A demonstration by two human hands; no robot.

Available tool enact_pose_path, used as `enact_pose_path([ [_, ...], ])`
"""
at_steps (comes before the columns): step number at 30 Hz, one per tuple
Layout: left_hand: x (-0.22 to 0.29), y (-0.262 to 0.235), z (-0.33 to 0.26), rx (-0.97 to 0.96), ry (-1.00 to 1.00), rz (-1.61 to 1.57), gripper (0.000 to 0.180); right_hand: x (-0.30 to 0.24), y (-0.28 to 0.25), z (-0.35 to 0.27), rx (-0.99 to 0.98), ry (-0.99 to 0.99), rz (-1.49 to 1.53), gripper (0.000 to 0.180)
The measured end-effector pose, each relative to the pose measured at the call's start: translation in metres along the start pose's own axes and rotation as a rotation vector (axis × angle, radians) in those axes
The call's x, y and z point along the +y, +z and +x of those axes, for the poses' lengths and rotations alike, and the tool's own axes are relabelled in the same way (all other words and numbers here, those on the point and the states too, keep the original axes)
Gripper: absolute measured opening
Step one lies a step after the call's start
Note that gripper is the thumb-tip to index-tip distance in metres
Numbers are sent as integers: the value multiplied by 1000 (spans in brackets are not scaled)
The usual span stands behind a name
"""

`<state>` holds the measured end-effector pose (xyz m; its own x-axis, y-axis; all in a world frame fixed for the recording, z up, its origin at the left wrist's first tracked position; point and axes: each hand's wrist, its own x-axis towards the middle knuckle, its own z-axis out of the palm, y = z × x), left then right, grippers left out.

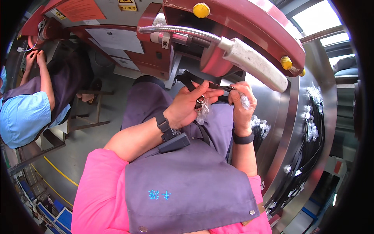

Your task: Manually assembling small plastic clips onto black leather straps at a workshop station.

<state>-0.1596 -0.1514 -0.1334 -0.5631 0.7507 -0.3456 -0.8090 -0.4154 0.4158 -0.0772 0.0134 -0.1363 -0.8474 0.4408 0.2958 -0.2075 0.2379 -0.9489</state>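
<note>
A black strap (215,86) stretches between my two hands above my lap. My left hand (187,102) holds it between thumb and fingers, the other fingers reaching out to the right. Beside those fingers hang a metal ring (200,99) and a fitting wrapped in clear plastic (203,112). My right hand (244,104) is closed, pinching the strap's right end at a small metal piece. Another clear plastic wrapping (244,102) shows at its fingers. Part of the strap loops up to the left, past my left thumb.
A red machine (241,23) with yellow knobs arches over my hands, its pale handle (255,64) close above the right one. Bundled black straps with plastic-wrapped ends (311,132) lie along the metal bench (277,136) at right. Another person (33,105) sits at left.
</note>
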Motion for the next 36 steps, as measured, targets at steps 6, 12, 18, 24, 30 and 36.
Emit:
enact_pose_path([
  [6,-6,-18,16,154,-69,55,24,-20,4,-8,-1,64,-158,27],
  [12,-17,-24,14,83,-347,33,22,-7,9,-10,210,60,-85,25],
  [18,-32,-25,13,70,-453,76,22,-1,16,-3,335,228,149,16],
  [24,-36,-26,14,24,-464,83,23,10,11,1,352,289,282,17],
  [30,-36,-13,10,89,-366,169,24,13,8,-6,272,457,829,23],
  [36,-32,-20,8,29,-385,261,30,21,-9,-10,196,427,1072,20],
])
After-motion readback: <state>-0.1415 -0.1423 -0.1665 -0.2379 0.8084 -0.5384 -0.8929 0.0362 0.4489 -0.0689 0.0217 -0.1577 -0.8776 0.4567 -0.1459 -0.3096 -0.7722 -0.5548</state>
